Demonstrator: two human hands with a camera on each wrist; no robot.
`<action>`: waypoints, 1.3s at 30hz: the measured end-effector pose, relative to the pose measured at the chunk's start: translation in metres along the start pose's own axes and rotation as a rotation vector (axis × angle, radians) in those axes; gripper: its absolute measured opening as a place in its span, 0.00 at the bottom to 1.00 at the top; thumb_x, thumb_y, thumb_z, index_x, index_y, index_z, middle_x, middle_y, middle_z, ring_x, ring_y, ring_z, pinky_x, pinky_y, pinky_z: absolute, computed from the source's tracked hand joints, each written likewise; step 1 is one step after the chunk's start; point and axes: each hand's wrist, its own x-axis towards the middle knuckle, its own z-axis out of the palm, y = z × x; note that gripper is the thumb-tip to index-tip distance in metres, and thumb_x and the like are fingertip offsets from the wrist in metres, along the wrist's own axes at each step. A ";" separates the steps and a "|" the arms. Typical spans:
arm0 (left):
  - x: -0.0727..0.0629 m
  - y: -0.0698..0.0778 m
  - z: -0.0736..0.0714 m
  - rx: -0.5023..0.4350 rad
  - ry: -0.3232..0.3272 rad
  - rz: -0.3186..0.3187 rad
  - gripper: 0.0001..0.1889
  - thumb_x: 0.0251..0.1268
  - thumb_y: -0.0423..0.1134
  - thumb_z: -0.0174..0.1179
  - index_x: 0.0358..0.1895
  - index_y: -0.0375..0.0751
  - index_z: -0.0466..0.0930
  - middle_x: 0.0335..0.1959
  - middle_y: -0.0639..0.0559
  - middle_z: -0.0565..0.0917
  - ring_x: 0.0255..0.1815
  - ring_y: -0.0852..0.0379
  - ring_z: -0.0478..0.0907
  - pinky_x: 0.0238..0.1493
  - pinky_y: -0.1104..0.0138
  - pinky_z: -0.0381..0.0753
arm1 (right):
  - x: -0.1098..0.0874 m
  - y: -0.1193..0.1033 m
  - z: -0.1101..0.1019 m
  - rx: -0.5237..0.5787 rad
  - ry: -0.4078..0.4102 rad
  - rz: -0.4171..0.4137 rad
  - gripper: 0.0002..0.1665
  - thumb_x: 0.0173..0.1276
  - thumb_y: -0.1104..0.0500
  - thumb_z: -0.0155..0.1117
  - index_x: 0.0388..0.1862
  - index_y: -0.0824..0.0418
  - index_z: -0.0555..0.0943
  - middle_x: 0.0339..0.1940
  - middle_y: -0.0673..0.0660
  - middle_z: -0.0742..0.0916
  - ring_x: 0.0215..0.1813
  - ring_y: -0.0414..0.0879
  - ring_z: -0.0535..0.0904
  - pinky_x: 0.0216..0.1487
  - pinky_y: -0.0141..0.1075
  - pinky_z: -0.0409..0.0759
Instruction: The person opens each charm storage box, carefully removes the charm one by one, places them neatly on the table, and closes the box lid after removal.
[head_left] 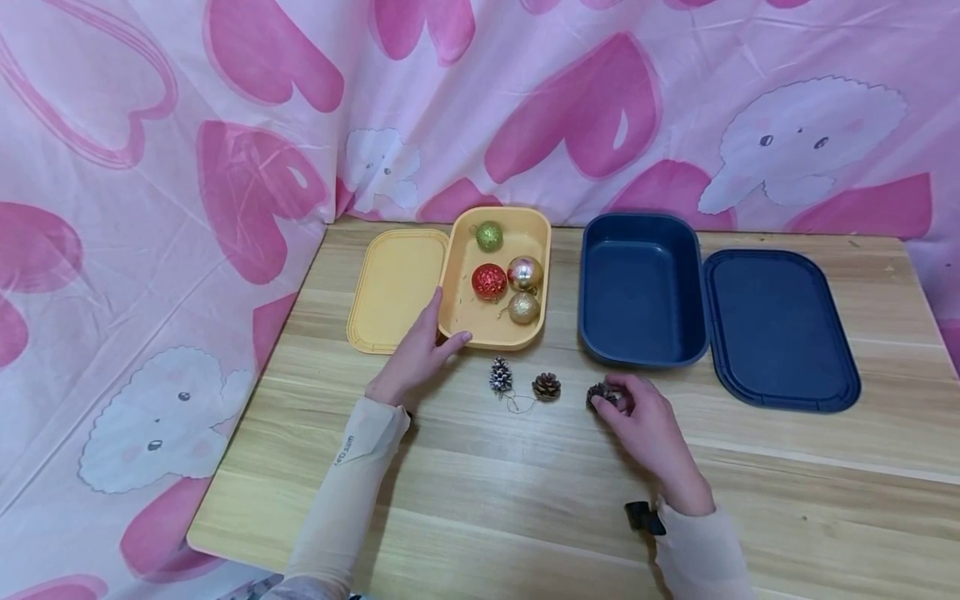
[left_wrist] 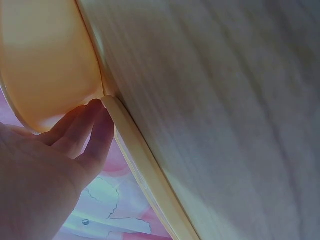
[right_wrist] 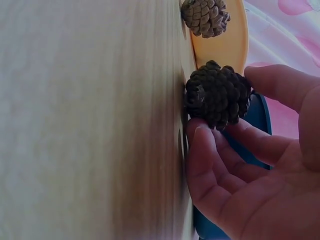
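At the near left corner of a yellow plastic box (head_left: 495,335), my left hand (head_left: 415,357) touches the wall, thumb along the front and fingers on the left side. Inside the box lie a green ball ornament (head_left: 489,236), a red one (head_left: 489,282), a shiny gold one (head_left: 525,273) and a glittery gold one (head_left: 523,307). My right hand (head_left: 647,421) pinches a dark pine cone (right_wrist: 217,95) between thumb and fingers, close over the table. Left of it are a brown pine cone (head_left: 547,387) and a white-tipped pine cone (head_left: 501,376) with a thin string loop.
A dark blue box (head_left: 643,354), with nothing inside, stands right of the yellow one. Its blue lid (head_left: 783,329) lies to the right. The yellow lid (head_left: 393,292) lies left of the yellow box. A pink heart-patterned cloth (head_left: 570,100) hangs behind the wooden table (head_left: 495,500).
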 end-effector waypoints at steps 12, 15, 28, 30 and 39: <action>0.001 0.000 0.000 -0.013 0.002 0.018 0.52 0.65 0.64 0.53 0.78 0.43 0.31 0.80 0.44 0.42 0.79 0.50 0.47 0.78 0.58 0.48 | -0.001 0.000 -0.002 0.009 -0.027 -0.005 0.25 0.63 0.56 0.68 0.55 0.67 0.77 0.45 0.61 0.83 0.38 0.46 0.76 0.40 0.33 0.74; 0.001 0.001 -0.001 -0.014 0.004 0.019 0.52 0.65 0.64 0.53 0.78 0.43 0.31 0.80 0.43 0.42 0.79 0.50 0.47 0.78 0.58 0.48 | -0.002 0.001 -0.002 -0.001 -0.036 -0.004 0.26 0.62 0.56 0.69 0.56 0.66 0.77 0.46 0.61 0.83 0.39 0.46 0.77 0.40 0.34 0.75; 0.001 0.002 -0.002 -0.009 -0.005 0.016 0.52 0.66 0.62 0.53 0.78 0.43 0.30 0.80 0.42 0.43 0.79 0.50 0.47 0.78 0.59 0.48 | -0.003 0.002 -0.001 -0.029 -0.030 -0.059 0.27 0.58 0.56 0.72 0.54 0.65 0.78 0.38 0.57 0.81 0.36 0.46 0.73 0.39 0.34 0.72; 0.001 0.001 -0.001 -0.007 -0.005 0.015 0.52 0.66 0.63 0.53 0.78 0.43 0.30 0.80 0.43 0.43 0.79 0.50 0.47 0.78 0.59 0.48 | -0.002 0.001 -0.001 -0.029 -0.030 -0.052 0.25 0.60 0.56 0.71 0.54 0.65 0.78 0.38 0.56 0.80 0.37 0.46 0.73 0.39 0.35 0.72; 0.001 0.001 -0.001 -0.017 -0.005 0.005 0.52 0.65 0.64 0.53 0.78 0.44 0.30 0.80 0.43 0.43 0.79 0.50 0.48 0.78 0.58 0.48 | 0.002 -0.004 0.001 -0.018 -0.003 -0.041 0.22 0.64 0.56 0.67 0.53 0.66 0.79 0.35 0.57 0.79 0.36 0.47 0.73 0.39 0.37 0.71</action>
